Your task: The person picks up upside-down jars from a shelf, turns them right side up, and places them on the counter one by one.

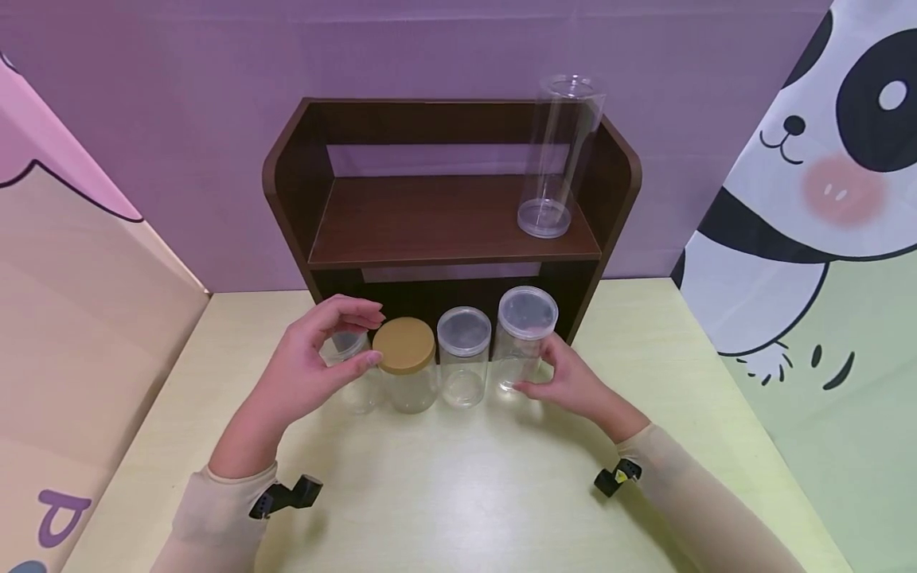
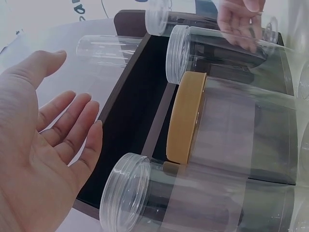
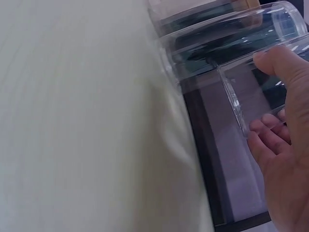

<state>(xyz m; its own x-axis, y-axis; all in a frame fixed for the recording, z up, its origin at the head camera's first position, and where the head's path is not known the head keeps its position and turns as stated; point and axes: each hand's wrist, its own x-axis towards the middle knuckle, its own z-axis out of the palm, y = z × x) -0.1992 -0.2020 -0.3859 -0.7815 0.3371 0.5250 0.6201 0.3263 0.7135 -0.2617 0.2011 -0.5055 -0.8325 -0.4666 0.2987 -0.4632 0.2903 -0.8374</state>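
Note:
My right hand (image 1: 573,386) grips a clear jar with a translucent lid (image 1: 526,314) low on its body, thumb in front and fingers round the far side. Its base edge (image 3: 234,104) shows beside the fingers in the right wrist view. My left hand (image 1: 304,362) hovers with relaxed fingers by a jar with a gold lid (image 1: 404,346), holding nothing. Partly behind that hand stands another clear jar (image 1: 364,394), whose lid (image 2: 125,193) shows in the left wrist view. A third clear-lidded jar (image 1: 464,370) stands between the gold-lidded one and the gripped one.
A dark brown two-tier shelf (image 1: 451,219) stands behind the row of jars. On its upper board, at the right, is a tall clear cylinder (image 1: 555,159). The pale tabletop (image 1: 444,493) meets printed cloth walls at the back and sides.

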